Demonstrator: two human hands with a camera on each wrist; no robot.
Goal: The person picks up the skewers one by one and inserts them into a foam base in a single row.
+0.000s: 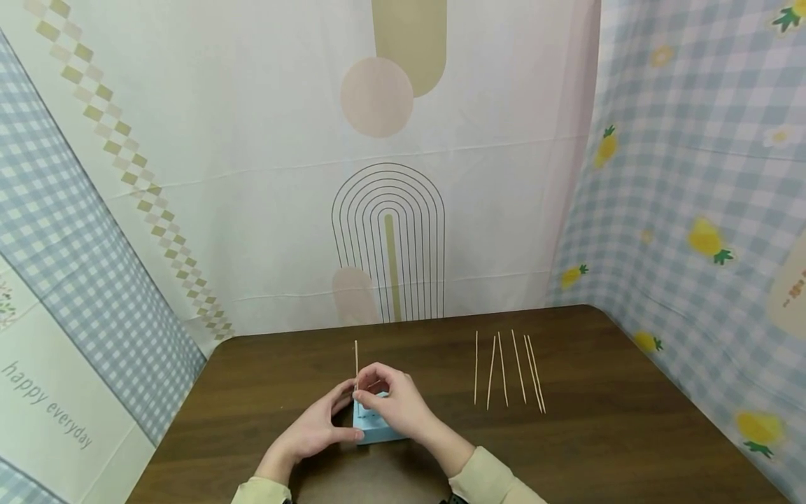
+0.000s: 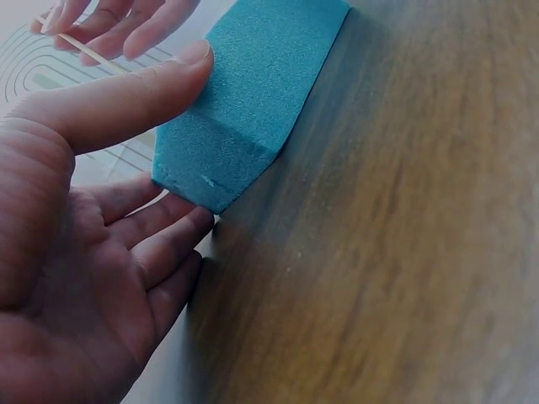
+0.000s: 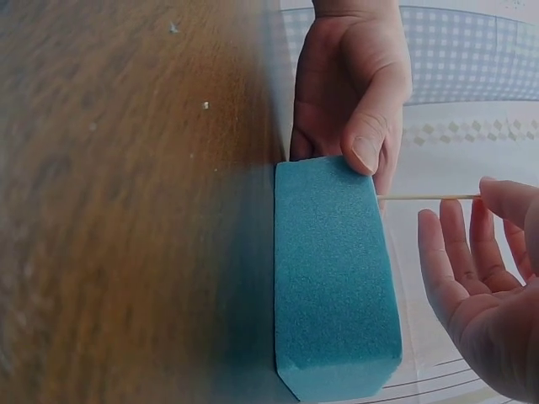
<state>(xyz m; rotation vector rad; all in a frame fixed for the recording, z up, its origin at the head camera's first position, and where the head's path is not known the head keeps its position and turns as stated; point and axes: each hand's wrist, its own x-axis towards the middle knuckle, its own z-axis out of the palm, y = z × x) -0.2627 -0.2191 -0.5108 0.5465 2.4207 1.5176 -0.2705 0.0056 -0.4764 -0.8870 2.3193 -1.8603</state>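
A light-blue foam block [image 1: 382,435] with cut corners lies on the table. Its left end is held by my left hand [image 1: 315,425], the thumb on the near face and the other fingers around the far side. My right hand [image 1: 403,404] is over the block and pinches a thin wooden stick [image 1: 356,355] between thumb and fingertips. The stick stands upright near the block's left end. In the right wrist view, its lower end meets the top of the foam block [image 3: 333,261]; how deep it sits cannot be seen. Dark marks show on the block's top, partly covered by the right hand.
Several loose wooden sticks [image 1: 518,367] lie spread out on the dark wooden table [image 1: 604,434], to the right of the hands. A patterned cloth [image 1: 283,231] hangs behind the table, with checked cloth [image 1: 674,189] along the right side.
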